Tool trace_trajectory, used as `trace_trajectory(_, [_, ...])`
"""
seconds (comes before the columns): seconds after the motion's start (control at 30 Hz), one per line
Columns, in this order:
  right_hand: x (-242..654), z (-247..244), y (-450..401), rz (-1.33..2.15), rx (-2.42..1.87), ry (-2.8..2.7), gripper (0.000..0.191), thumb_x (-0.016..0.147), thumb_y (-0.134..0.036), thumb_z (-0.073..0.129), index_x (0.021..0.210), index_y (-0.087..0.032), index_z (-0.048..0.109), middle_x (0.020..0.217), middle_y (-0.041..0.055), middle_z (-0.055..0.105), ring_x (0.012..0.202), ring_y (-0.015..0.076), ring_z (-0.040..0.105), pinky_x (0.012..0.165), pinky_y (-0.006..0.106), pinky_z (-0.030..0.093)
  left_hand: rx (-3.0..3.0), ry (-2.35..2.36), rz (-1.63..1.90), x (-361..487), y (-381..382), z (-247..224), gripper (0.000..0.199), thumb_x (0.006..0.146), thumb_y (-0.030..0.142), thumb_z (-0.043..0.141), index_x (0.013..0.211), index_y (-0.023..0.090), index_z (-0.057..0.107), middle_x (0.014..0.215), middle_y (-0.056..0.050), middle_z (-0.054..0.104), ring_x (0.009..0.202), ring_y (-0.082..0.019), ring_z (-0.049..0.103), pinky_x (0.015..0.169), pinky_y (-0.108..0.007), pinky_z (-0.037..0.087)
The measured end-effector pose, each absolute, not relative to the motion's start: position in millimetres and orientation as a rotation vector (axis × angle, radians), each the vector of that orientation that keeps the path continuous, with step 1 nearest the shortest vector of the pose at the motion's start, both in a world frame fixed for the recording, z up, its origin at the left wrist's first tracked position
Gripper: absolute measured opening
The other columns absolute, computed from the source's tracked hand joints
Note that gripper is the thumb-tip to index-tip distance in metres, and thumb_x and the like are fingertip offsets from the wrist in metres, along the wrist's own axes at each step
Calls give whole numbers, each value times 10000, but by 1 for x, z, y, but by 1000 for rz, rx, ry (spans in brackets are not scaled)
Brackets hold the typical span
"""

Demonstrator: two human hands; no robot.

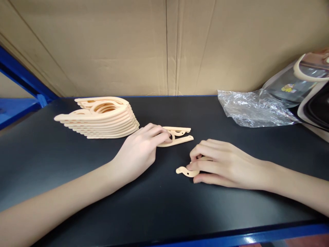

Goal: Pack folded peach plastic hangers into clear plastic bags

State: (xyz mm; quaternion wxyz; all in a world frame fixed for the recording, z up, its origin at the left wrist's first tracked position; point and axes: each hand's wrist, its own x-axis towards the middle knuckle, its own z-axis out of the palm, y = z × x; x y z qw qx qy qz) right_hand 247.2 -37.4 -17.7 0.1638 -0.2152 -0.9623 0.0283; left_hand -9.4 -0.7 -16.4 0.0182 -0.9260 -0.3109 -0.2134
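My left hand (144, 147) grips the left end of a flat beige plastic piece (182, 140), whose two arms point right across the black tabletop. Closer to me and further right, my right hand (223, 163) has its fingers curled round a smaller, curved beige piece (188, 172) with a small dark hole. Its wavy end sticks out to the left, and the fingers cover the rest. The two pieces are apart. Behind and left of my left hand lies a neat stack of several matching beige pieces (113, 123).
Crumpled clear plastic film (254, 108) lies at the back right, beside a transparent bag (285, 82) with beige trim. Cardboard (115, 48) stands behind the black tabletop (164, 206). A blue metal frame (20, 75) rises at the left.
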Motion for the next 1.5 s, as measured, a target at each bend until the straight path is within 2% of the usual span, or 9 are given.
trace_trajectory(0.13, [245,-17,-39,138,-677,-2677,132,954,-229,538,852,-181,608,946,52,639,827,149,567,743,295,420,-2822,-865,-676,-6,0,-17,248,939,63,416,1025,137,637,1067,-74,698,975,-222,614,829,-368,520])
trace_trajectory(0.27, [246,-18,-33,265,-753,-2513,67,893,-182,570,834,-196,544,915,44,631,814,156,562,760,309,426,-2877,-781,-614,-4,-1,-19,267,974,211,493,1197,118,607,1158,-109,665,1085,-258,594,957,-434,475])
trace_trajectory(0.37, [250,-20,-27,391,-880,-2389,75,883,-154,542,864,-209,495,840,18,586,758,145,542,699,280,436,-2918,-759,-602,-3,-1,-19,247,968,231,520,1167,121,615,1183,-114,648,1136,-262,566,978,-426,463])
trace_trajectory(0.53, [256,-21,-24,486,-1084,-2347,110,949,-241,470,848,-224,430,697,-41,542,547,101,458,521,228,361,-3021,-667,-595,-4,-3,-14,187,948,308,566,999,136,621,1193,-119,645,1203,-256,535,1021,-403,442])
trace_trajectory(0.7, [255,-21,-27,331,-1088,-2416,114,967,-246,415,913,-210,508,695,-22,600,531,114,523,521,234,388,-3066,-579,-546,-4,-4,-14,150,975,262,513,1029,164,612,1261,-109,618,1261,-250,497,1069,-418,409])
trace_trajectory(0.9, [254,-23,-32,230,-1009,-2483,222,984,-197,358,1037,-186,573,787,14,650,596,123,568,565,245,405,-3171,-607,-631,-4,-4,-13,85,947,183,453,877,180,502,997,-86,649,932,-201,598,842,-338,495])
trace_trajectory(1.1, [247,-20,-39,303,-993,-2524,215,990,-203,346,981,-174,559,727,-10,577,530,104,476,516,240,363,-3133,-665,-558,-5,-3,-13,244,1014,345,382,833,191,436,789,-27,542,698,-169,505,638,-283,431])
trace_trajectory(1.23, [244,-19,-43,378,-995,-2478,212,997,-201,353,1013,-166,561,754,-8,566,562,105,488,545,242,378,-3125,-659,-549,-3,-4,-13,308,1031,405,340,808,203,408,739,2,487,652,-158,472,592,-264,388])
trace_trajectory(1.5, [241,-17,-47,438,-969,-2439,223,1007,-236,398,1012,-147,603,773,-4,578,607,91,520,581,224,395,-3262,-707,-547,-3,-4,-14,243,1008,365,420,831,199,420,763,5,486,698,-159,477,634,-271,385])
